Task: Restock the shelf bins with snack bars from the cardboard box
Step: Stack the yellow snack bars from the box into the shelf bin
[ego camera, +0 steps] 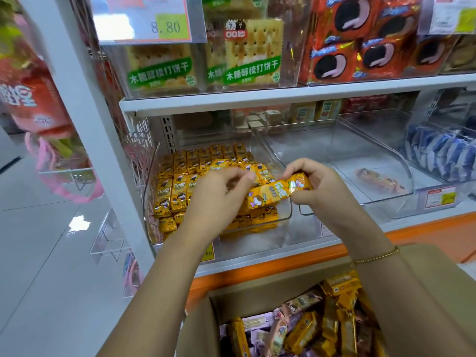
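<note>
Shelf [257,101]: snack bar [278,193] fronts stocked bin [284,215]; box [257,292] below.

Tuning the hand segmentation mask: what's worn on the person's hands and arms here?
Both arms are bare to the frame edge: no sleeves or gloves show. The left hand and right hand show no rings or watch. The only thing worn is a thin gold-coloured beaded bracelet on the right wrist.

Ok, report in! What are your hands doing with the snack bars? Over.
Right hand pinches yellow snack bar above the stocked bin. Left hand at its other end, grip unclear. Nothing blocking.
</note>
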{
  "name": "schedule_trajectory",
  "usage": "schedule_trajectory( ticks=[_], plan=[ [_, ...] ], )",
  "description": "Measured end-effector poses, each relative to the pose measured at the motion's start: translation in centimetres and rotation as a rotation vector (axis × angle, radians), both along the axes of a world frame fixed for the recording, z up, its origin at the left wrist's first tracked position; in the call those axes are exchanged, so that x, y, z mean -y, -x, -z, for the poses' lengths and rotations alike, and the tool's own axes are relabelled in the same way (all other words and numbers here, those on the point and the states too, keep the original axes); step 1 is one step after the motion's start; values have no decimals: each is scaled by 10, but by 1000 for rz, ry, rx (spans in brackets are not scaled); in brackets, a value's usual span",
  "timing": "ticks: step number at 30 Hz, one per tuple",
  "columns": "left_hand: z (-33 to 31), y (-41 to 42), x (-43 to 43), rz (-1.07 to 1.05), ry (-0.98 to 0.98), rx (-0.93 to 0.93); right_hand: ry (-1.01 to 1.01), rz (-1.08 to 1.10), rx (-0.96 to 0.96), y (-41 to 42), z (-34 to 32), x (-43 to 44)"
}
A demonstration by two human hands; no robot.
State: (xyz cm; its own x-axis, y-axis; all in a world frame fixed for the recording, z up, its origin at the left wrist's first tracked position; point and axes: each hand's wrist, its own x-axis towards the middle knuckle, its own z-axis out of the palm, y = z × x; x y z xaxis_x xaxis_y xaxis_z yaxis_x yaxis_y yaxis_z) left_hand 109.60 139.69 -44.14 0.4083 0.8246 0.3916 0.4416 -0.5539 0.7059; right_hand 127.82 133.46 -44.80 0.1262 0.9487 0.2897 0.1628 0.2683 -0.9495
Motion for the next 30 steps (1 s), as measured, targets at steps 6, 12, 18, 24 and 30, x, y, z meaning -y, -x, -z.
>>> schedule_trajectory(
  ticks=[6, 12, 18, 24, 30],
  plan=[
    [-1, -3, 1, 173, 513, 202, -59, 59, 90, -5, -10, -20],
    [2, -16, -7, 23, 498, 493, -33, 354, -39, 20, -8, -22],
    [10, -36, -5, 55, 119, 246, -5, 423, 50, 33, -1, -35],
    [9, -23, -15, -214, -115, -5, 10, 583, 552, 4, -19, -74],
    [20, -2, -29, -371, -96, -219, 111, 637, 1112, 0, -20, -141]
  ],
)
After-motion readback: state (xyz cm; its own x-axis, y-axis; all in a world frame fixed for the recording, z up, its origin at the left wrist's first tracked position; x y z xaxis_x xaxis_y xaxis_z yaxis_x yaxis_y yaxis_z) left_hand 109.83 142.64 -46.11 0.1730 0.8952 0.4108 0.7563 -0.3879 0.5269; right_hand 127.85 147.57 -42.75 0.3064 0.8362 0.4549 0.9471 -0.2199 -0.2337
